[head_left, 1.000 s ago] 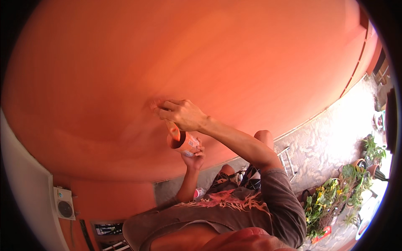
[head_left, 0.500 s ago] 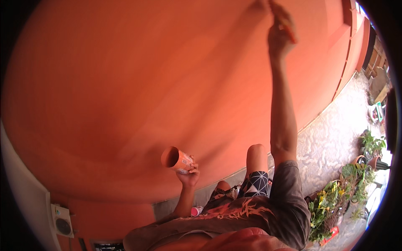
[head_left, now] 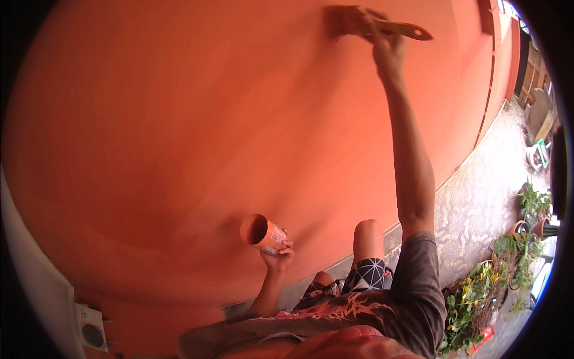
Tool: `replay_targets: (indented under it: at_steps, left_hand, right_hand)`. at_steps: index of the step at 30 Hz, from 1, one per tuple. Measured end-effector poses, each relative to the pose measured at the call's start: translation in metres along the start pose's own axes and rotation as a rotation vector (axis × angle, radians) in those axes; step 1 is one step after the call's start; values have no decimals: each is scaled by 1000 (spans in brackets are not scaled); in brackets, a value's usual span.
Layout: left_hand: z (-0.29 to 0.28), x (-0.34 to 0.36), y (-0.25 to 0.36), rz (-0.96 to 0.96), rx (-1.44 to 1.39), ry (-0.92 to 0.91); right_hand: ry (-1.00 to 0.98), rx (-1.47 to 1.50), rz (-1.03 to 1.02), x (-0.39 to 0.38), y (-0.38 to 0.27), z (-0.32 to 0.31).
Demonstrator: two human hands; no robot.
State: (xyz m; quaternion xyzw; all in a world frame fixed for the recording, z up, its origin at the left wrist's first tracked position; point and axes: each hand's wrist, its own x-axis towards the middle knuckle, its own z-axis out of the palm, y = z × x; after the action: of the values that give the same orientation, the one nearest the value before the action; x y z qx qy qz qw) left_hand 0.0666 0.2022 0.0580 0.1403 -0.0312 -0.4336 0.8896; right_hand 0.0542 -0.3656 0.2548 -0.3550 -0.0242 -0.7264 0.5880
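In front of the orange wall (head_left: 179, 131), a can (head_left: 272, 236) is held with its mouth in view, gripped by the left hand (head_left: 278, 259). Higher and farther right, a broad brush (head_left: 354, 21) is gripped by its handle in the right hand (head_left: 387, 46), its blurred bristles at or very near the wall. A brushing stroke appears to be in hand, and even bristle pressure and a steadied can would be called for.

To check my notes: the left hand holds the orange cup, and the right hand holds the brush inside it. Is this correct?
Not quite: in the head view, the right hand holds the brush up by the wall, outside the orange cup.
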Motion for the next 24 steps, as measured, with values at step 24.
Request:
replay_targets:
  at_steps: [24]
  left_hand:
    - [-16, -11, 3, -37, -9, -31]
  right_hand:
    - [361, -324, -40, 30, -15, -31]
